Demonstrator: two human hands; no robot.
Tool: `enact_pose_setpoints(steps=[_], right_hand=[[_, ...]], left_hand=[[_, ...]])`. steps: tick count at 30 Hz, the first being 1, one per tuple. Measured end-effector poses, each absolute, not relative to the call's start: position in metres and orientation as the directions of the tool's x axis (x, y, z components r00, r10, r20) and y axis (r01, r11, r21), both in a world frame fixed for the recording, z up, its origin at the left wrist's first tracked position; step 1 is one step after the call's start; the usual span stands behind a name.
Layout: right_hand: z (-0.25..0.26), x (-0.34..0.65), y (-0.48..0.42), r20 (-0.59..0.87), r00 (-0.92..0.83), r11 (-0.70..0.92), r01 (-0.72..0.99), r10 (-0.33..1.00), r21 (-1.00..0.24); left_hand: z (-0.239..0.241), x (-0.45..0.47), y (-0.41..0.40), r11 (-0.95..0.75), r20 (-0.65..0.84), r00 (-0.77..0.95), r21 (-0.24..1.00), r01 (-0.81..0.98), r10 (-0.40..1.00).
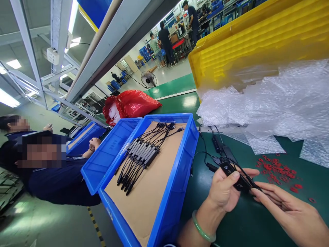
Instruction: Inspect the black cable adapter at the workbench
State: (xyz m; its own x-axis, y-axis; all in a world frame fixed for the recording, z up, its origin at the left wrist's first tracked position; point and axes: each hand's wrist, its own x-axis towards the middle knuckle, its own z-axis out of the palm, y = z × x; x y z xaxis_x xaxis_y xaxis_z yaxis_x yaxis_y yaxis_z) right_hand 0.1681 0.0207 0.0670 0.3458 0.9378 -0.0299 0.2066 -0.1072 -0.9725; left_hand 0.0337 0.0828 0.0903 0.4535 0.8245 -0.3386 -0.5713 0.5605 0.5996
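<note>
My left hand [223,188], a green bangle at its wrist, is closed round a black box-shaped electronic device [228,168] with small white markings. The thumb presses on the device's top face. My right hand [290,206] pinches a black cable [246,175] at the device's near end. What lies under the right fingertips is partly hidden. More black cables [205,154] and a dark stick-like adapter [216,144] lie on the green table just beyond the left hand.
Left of my hands stands a blue bin [177,178] lined with cardboard, holding a row of grey adapters with cables [142,152]. Red rings [279,169] lie scattered at right. Bubble-wrap bags [267,103] spill from a yellow tray [246,31]. A co-worker [59,185] sits at left.
</note>
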Motion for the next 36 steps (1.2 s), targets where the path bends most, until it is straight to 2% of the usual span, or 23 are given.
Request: enact_pose_setpoints(steps=[3, 7, 11, 16, 19, 22, 26, 30, 33, 36], right_hand=[[0.054, 0.172, 0.019, -0.096, 0.293, -0.139, 0.132, 0.951, -0.981], [0.047, 0.176, 0.019, -0.128, 0.157, -0.153, 0.158, 0.979, -0.976], [0.054, 0.173, 0.021, -0.094, 0.049, -0.102, 0.216, 0.994, -0.971], [0.056, 0.166, 0.021, -0.028, 0.013, -0.030, 0.240, 1.000, -0.970], [0.052, 0.160, 0.018, -0.057, -0.066, -0.039, 0.240, 0.996, -0.970], [0.049, 0.155, 0.016, -0.156, -0.153, -0.116, 0.242, 0.976, -0.963], [0.045, 0.156, 0.016, -0.262, -0.182, -0.215, 0.241, 0.948, -0.946], [0.025, 0.164, 0.011, -0.337, -0.245, -0.303, 0.169, 0.909, -0.938], [0.016, 0.164, 0.007, -0.313, -0.229, -0.293, 0.119, 0.922, -0.949], [0.028, 0.158, 0.009, -0.242, -0.123, -0.222, 0.154, 0.962, -0.963]], left_hand=[[0.087, 0.036, 0.082, 0.557, -0.328, 0.458, 0.590, -0.584, 0.826], [0.088, 0.038, 0.082, 0.556, -0.311, 0.469, 0.575, -0.600, 0.827], [0.083, 0.037, 0.082, 0.605, -0.309, 0.540, 0.585, -0.541, 0.782], [0.080, 0.034, 0.086, 0.613, -0.334, 0.534, 0.594, -0.521, 0.777], [0.087, 0.033, 0.091, 0.564, -0.400, 0.398, 0.577, -0.591, 0.826], [0.094, 0.033, 0.095, 0.491, -0.440, 0.258, 0.578, -0.651, 0.860], [0.095, 0.036, 0.097, 0.486, -0.446, 0.246, 0.573, -0.660, 0.860], [0.092, 0.037, 0.095, 0.486, -0.446, 0.243, 0.581, -0.653, 0.861], [0.090, 0.038, 0.093, 0.486, -0.431, 0.255, 0.601, -0.634, 0.866], [0.088, 0.040, 0.091, 0.486, -0.409, 0.276, 0.611, -0.625, 0.870]])
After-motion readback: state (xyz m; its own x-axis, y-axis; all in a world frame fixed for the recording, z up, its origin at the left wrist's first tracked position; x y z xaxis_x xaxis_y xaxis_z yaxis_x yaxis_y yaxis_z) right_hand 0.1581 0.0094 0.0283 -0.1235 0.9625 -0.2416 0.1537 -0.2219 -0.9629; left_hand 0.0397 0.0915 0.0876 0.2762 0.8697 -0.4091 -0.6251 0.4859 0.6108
